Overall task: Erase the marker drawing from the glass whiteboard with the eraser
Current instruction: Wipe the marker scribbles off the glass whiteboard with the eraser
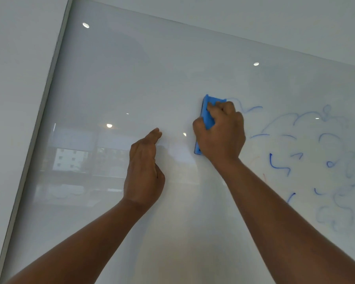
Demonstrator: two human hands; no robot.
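Now the eraser (207, 117) sits under the right hand's fingers (215, 108).

The right hand (220, 133) pressed a blue eraser (207, 119) against the glass whiteboard (131, 78), left of the blue drawing (307, 152); the left hand (143, 171) seemingly touched the glass.

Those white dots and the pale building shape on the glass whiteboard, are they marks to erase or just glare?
Head view: the bright dots are ceiling lights reflected in the glass whiteboard, and the pale building shape is a window reflection, not ink. The real blue marker drawing lies right of the blue rectangular eraser in the right hand; its faint strokes look smeared.
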